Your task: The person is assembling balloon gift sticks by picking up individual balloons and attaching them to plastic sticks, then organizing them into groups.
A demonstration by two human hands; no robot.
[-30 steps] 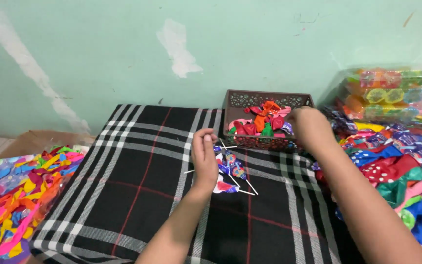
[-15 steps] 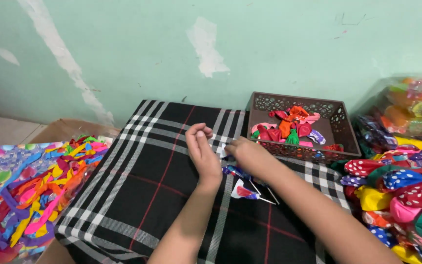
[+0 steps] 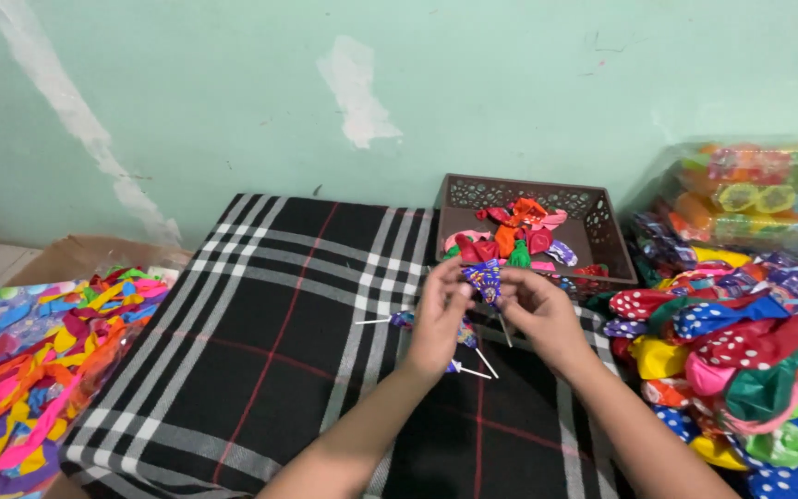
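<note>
— What's she got there, mid-frame?

— A small blue wrapped lollipop (image 3: 484, 280), pinched between both hands. Left hand (image 3: 438, 312) and right hand (image 3: 539, 310) have fingertips closed on it, its stick hanging below.

— And around them?

— More lollipops (image 3: 459, 356) on the plaid blanket (image 3: 260, 342) underneath; brown basket (image 3: 602, 222) of balloons just above; spotted balloons (image 3: 741, 356) at right.

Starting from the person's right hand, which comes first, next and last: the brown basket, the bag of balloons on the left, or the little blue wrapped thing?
1. Blue wrapped thing, pinched at the right hand fingertips.
2. Brown basket, just behind the hand.
3. Bag of balloons, far left edge.
</note>
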